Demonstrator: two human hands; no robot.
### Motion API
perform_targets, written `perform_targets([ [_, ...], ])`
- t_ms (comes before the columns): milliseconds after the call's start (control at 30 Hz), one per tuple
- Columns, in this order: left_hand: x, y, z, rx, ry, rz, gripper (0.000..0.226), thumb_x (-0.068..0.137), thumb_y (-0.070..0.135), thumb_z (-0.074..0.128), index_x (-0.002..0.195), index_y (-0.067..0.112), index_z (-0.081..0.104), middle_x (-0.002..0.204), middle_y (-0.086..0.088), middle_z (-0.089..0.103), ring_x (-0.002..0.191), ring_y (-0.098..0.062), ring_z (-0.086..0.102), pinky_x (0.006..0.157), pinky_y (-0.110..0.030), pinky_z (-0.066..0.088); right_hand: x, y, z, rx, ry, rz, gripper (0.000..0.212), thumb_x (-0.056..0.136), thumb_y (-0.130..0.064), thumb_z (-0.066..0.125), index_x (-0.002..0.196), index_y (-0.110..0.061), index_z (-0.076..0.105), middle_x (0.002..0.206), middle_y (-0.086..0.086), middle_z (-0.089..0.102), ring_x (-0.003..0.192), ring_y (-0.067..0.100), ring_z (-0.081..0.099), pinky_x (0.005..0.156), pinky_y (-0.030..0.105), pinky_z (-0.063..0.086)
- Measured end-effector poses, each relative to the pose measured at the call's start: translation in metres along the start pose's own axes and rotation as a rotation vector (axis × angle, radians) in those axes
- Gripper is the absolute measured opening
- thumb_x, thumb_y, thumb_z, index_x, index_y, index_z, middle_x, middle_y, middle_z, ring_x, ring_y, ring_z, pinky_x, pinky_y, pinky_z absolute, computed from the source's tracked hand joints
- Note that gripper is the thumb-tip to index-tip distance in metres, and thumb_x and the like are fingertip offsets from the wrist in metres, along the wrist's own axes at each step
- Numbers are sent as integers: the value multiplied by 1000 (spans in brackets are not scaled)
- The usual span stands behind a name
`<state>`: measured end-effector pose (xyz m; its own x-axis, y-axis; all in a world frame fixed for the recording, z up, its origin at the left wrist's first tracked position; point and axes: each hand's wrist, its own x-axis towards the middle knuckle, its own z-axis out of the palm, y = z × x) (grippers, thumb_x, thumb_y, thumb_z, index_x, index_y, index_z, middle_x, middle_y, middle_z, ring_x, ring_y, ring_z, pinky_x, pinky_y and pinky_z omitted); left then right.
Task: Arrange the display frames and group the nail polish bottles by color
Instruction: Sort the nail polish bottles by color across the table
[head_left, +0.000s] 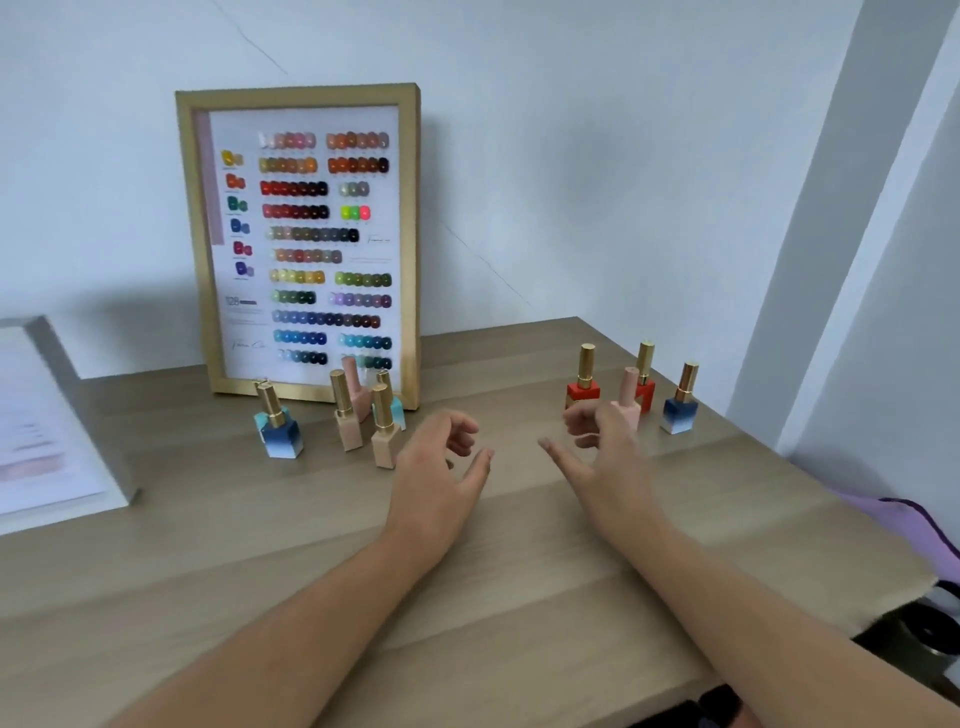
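A gold display frame (298, 244) with a colour swatch chart stands upright against the wall. A grey frame (57, 421) lies tilted at the left edge. In front of the gold frame stand a blue bottle (280, 428), two beige bottles (347, 415) (385, 431), a pink bottle (357, 387) and a teal one (396, 408). On the right stand two red bottles (583, 384) (645, 376), a pink bottle (627, 397) and a dark blue bottle (680, 402). My left hand (441, 457) hovers open beside the beige bottles. My right hand (597, 441) is open near the right group, holding nothing.
The wooden table (467, 571) ends at a wall corner on the right. A purple cloth (914, 530) and dark objects (930, 629) lie past the table's right edge.
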<state>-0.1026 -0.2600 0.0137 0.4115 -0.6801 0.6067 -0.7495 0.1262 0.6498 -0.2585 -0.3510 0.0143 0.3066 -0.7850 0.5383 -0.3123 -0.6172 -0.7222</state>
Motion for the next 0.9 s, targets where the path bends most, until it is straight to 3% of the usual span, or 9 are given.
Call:
perform_targets([
  [233,2,-47,-68,57,179,-161,27,75,23,73,91,26,51,88,8,56,81,-4,53,65,-13,41,11,-42,85,80,-237,-38,38,74,-30,75,107,-21,57,102,-6,59,93,7,54,74,8,39],
  [300,6,-64,-78,77,173,-257,34,74,23,74,97,25,49,96,5,56,85,-6,53,70,-14,40,12,-48,106,106,-284,-34,44,73,-30,76,111,-19,57,107,-5,59,95,8,54,74,7,39],
  [433,15,-92,-85,66,90,-392,54,75,22,75,121,15,48,119,-1,55,106,-10,52,95,-27,44,16,-55,134,152,-338,-11,53,72,-33,77,118,-20,53,111,-6,58,98,7,54,80,16,43],
  [567,27,-106,-82,96,19,-417,64,76,24,74,131,14,43,131,-1,52,120,-14,50,99,-26,39,22,-55,146,144,-360,-7,50,71,-34,77,115,-23,54,104,-6,61,89,1,56,71,5,42],
  [667,36,-110,-77,85,13,-435,61,77,23,73,130,15,44,130,-1,53,119,-14,50,95,-23,38,26,-53,150,114,-370,6,45,72,-33,77,111,-23,57,99,-7,61,83,0,56,63,1,41],
  [900,48,-110,-66,53,30,-483,44,80,21,70,119,16,52,114,-2,63,103,-15,60,93,-33,49,27,-50,153,111,-349,15,36,74,-24,76,105,-18,60,94,-3,65,82,7,60,66,5,43],
])
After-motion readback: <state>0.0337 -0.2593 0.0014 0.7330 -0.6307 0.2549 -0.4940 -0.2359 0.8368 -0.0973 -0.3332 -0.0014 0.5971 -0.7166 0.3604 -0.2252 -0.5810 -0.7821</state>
